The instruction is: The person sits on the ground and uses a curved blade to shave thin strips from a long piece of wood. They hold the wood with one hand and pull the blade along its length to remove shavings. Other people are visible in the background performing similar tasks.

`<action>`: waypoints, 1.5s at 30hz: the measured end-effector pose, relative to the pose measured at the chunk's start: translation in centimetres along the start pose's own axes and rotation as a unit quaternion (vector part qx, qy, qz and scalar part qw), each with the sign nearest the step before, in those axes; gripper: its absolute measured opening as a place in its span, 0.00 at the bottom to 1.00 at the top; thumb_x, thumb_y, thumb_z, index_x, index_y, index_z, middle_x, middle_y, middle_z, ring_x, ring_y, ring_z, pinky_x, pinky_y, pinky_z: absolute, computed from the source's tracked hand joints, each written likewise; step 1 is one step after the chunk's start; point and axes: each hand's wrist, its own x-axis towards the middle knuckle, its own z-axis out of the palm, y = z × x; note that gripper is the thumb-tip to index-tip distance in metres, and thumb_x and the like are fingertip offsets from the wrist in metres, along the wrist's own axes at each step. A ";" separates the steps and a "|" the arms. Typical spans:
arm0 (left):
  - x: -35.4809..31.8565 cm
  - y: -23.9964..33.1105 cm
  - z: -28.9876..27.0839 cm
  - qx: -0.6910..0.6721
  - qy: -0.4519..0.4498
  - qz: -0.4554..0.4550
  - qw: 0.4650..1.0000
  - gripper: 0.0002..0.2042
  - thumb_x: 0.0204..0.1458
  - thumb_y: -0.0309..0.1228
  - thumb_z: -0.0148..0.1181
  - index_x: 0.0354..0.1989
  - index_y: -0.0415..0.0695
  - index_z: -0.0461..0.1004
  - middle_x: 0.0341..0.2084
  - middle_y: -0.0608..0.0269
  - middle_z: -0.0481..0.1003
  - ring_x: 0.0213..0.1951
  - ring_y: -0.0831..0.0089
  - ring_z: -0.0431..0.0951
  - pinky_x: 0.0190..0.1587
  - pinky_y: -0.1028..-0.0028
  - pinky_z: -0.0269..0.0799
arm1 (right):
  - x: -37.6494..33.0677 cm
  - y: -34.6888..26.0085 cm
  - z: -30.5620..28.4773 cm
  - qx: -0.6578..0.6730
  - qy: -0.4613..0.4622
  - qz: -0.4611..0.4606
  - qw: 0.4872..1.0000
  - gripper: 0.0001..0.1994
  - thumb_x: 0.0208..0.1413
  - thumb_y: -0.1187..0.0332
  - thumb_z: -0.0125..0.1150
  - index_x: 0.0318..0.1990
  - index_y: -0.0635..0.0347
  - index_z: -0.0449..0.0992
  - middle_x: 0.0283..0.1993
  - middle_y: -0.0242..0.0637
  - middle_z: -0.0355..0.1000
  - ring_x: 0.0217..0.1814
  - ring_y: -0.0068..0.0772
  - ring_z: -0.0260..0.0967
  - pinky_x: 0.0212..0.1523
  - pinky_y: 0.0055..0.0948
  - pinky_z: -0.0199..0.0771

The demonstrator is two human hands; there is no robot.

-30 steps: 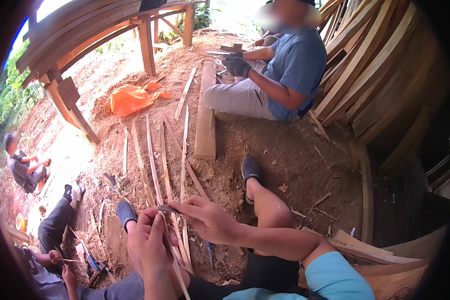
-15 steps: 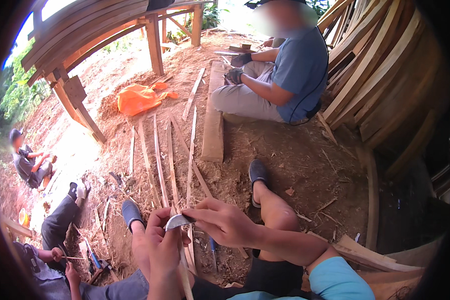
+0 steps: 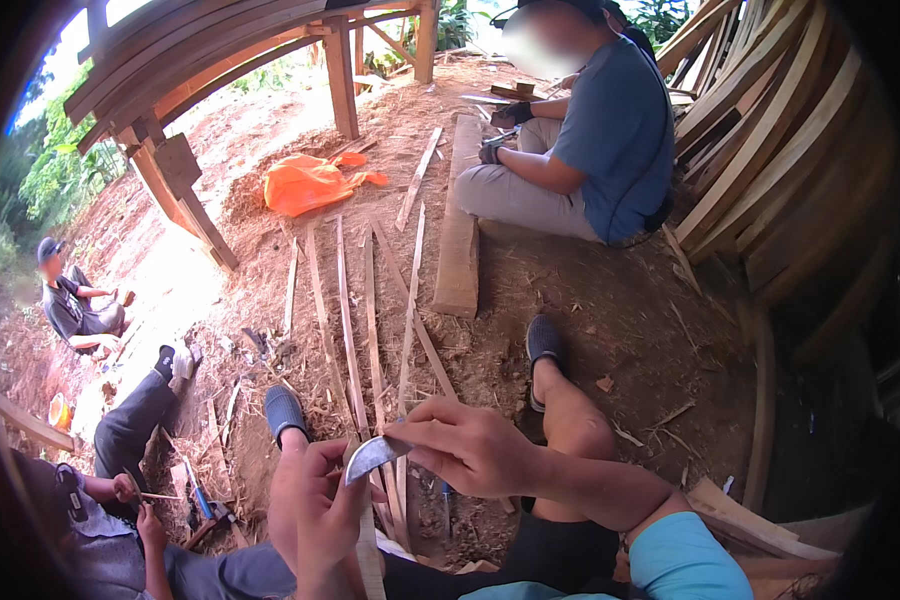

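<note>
A short knife with a curved grey blade [image 3: 373, 457] lies between my hands. My right hand [image 3: 480, 445] pinches its dark end with thumb and fingers, and the fingers hide whatever handle there is. My left hand [image 3: 310, 510] is closed around a pale wooden strip [image 3: 371, 570] that runs down toward my lap. The blade rests across that strip, close by my left thumb. Beyond my hands, several long thin wooden strips [image 3: 348, 320] lie on the dirt between my feet.
A person in a blue shirt [image 3: 610, 130] sits by a thick plank [image 3: 460, 260]. Nearby are an orange bag [image 3: 305, 185] and leaning boards [image 3: 770, 130]. At lower left, another person's hands [image 3: 135, 500] hold a thin stick, beside a blue-handled tool [image 3: 200, 498]. Someone else sits farther left.
The view has shifted slightly left, so the surroundings appear farther right. The blade has turned and shows more of its flat face. Both hands keep their holds.
</note>
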 end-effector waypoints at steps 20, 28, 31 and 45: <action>-0.4 1.3 0.1 0.067 -0.045 -0.023 0.996 0.11 0.56 0.26 0.52 0.44 0.35 0.64 0.28 0.63 0.72 0.28 0.77 0.77 0.30 0.82 0.72 | 0.2 -0.2 0.5 -0.031 -0.020 0.049 0.998 0.13 0.55 0.66 0.56 0.48 0.56 0.74 0.37 0.35 0.70 0.31 0.36 0.72 0.32 0.31 0.72; -0.3 0.5 0.1 0.029 -0.050 -0.016 0.998 0.11 0.57 0.28 0.50 0.44 0.35 0.63 0.27 0.64 0.70 0.26 0.77 0.75 0.30 0.80 0.73 | 0.0 0.4 0.5 -0.031 -0.019 0.042 0.998 0.14 0.55 0.64 0.56 0.49 0.54 0.73 0.38 0.36 0.70 0.32 0.38 0.72 0.34 0.32 0.72; -0.3 0.5 0.4 0.025 -0.059 -0.011 0.998 0.11 0.58 0.29 0.48 0.45 0.35 0.64 0.27 0.64 0.70 0.25 0.78 0.73 0.29 0.79 0.72 | -0.1 0.4 0.2 -0.033 -0.022 0.050 0.998 0.14 0.55 0.63 0.57 0.49 0.54 0.73 0.39 0.36 0.70 0.33 0.38 0.72 0.34 0.33 0.72; -0.1 0.7 0.9 0.028 -0.077 -0.013 0.997 0.12 0.59 0.30 0.48 0.45 0.35 0.63 0.26 0.65 0.69 0.27 0.81 0.72 0.32 0.79 0.74 | -0.5 0.5 -0.6 -0.027 -0.022 0.042 0.998 0.13 0.56 0.64 0.54 0.48 0.54 0.73 0.38 0.36 0.69 0.34 0.40 0.72 0.34 0.34 0.72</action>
